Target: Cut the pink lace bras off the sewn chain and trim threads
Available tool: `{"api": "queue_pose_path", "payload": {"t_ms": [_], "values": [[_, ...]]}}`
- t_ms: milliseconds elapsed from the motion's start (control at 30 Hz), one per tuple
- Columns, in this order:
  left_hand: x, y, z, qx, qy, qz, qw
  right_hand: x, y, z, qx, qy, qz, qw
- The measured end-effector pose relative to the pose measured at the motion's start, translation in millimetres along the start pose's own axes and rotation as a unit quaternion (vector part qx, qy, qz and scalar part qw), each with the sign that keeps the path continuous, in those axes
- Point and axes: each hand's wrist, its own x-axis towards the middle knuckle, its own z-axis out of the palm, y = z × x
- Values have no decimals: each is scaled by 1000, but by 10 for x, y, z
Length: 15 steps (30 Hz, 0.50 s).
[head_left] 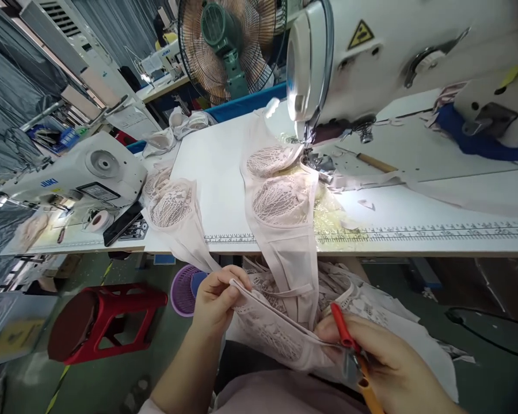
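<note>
A pale pink lace bra [267,336] is stretched across my lap, just in front of the table edge. My left hand [219,296] pinches one end of its edge between thumb and fingers. At the other end, my right hand [384,356] has its fingertips on the same edge and also holds scissors [347,333] with red and orange handles; their blades are partly hidden. Another lace bra [280,201] lies under the needle area of the sewing machine [328,75] and hangs over the edge. More lace pieces [371,299] are heaped on my lap.
To the left are a lace bra part [172,207] and a second sewing machine [90,172]. A green fan [224,46] stands behind the table [216,155], which has a printed ruler along its front. Below are a red stool [107,322] and a purple basket [182,293].
</note>
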Motion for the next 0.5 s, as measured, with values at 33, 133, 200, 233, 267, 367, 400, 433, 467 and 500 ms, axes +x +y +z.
{"api": "queue_pose_path", "payload": {"t_ms": [33,133,200,233,267,367,400,433,467,500], "values": [[-3,10,12,-2,5,0,1000,-10,10,-14,1,1,0,1000],[-18,21,35,9,33,2,999,-36,31,-44,2,4,4,1000],[-26,22,52,17,50,9,999,-40,24,-58,-3,9,1,1000],[-28,24,64,19,57,13,998,-37,13,-65,-2,10,-4,1000],[-27,26,76,19,65,15,998,-31,-3,-71,2,5,-9,1000],[-19,37,114,6,85,7,996,-2,-54,-86,27,-28,-11,999],[-16,41,124,-1,91,2,996,7,-65,-87,34,-37,-11,999],[-14,45,132,-6,96,-4,995,15,-70,-87,38,-44,-10,998],[-14,49,139,-8,101,-8,995,21,-68,-84,38,-45,-7,998],[-16,51,146,-7,107,-10,994,25,-61,-80,34,-42,-4,999]]}}
